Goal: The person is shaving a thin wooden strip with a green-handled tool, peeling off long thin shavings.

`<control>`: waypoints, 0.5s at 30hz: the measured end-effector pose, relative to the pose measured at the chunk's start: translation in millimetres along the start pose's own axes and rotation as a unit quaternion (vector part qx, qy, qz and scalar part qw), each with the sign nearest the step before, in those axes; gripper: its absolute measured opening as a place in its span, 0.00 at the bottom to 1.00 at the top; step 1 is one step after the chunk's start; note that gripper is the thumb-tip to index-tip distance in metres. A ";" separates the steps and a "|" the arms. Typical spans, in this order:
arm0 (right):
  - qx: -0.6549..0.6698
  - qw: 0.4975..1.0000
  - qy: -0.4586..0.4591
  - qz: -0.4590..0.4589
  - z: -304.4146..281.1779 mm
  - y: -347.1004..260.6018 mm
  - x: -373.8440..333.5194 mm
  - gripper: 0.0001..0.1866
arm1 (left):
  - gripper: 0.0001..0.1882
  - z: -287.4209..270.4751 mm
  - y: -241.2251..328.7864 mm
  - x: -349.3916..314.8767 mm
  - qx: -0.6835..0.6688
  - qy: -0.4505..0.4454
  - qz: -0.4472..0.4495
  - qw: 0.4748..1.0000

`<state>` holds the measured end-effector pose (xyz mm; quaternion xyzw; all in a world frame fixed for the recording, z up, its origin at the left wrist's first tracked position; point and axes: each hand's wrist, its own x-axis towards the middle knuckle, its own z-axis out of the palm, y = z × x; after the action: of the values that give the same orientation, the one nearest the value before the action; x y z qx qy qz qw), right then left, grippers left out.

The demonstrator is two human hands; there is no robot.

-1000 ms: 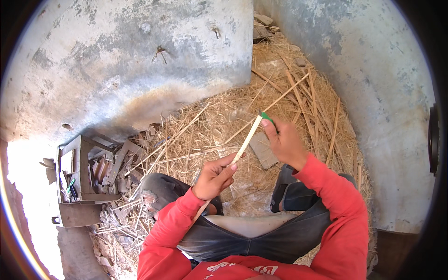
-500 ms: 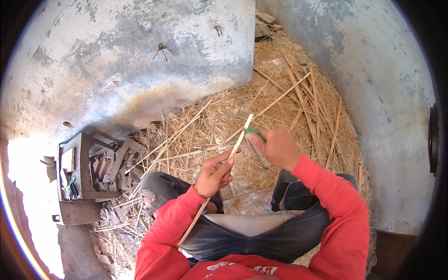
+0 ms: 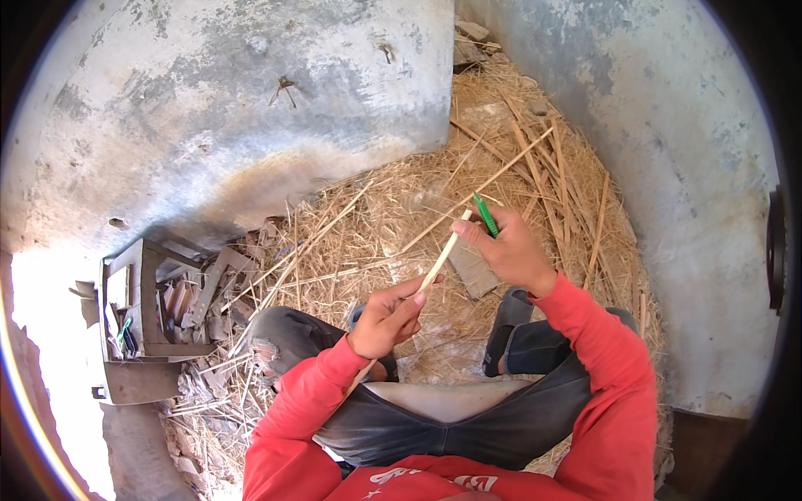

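A long pale wooden strip (image 3: 447, 250) slants up and away from my left forearm, with its far end in front of me. My left hand (image 3: 386, 319) is closed round the strip lower down, thumb on top; the lower part runs back under the sleeve. At the far end, my right hand (image 3: 512, 255) has its thumb against the strip's tip. A slim green utility knife (image 3: 486, 215) is tucked in that same hand, sticking up between the fingers. Its blade cannot be made out.
Shavings (image 3: 468, 175) cover the floor between grey walls, with several loose strips (image 3: 561, 179) at the far right. A flat board piece (image 3: 474, 271) lies beyond my feet. On the left stands a wooden box frame (image 3: 150, 292) with scraps.
My right hand has turned, so the green knife now points up rather than across the strip, and its thumb meets the strip's tip. The strip's far end has tilted slightly right.
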<state>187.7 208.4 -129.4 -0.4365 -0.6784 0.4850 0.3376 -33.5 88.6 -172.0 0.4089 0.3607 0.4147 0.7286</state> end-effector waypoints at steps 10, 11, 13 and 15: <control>0.013 0.999 -0.029 -0.023 4.3 -3.2 -7.4 0.15 | 0.23 -1.9 5.1 0.4 -0.100 -0.015 -0.037 0.994; 0.012 0.999 -0.033 -0.022 4.4 -3.0 -7.0 0.16 | 0.23 -1.8 4.6 0.9 -0.100 -0.016 -0.034 0.994; -0.007 0.999 -0.037 -0.026 3.1 -2.0 -9.0 0.17 | 0.23 -1.2 4.7 1.5 -0.086 -0.014 -0.031 0.996; -0.039 0.998 -0.042 -0.041 3.6 -4.4 -10.7 0.17 | 0.23 -1.1 6.1 1.8 -0.071 -0.009 -0.026 0.997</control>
<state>187.6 196.6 -126.6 -0.4000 -0.7278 0.4619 0.3114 -35.7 92.5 -167.3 0.3503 0.3344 0.4167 0.7693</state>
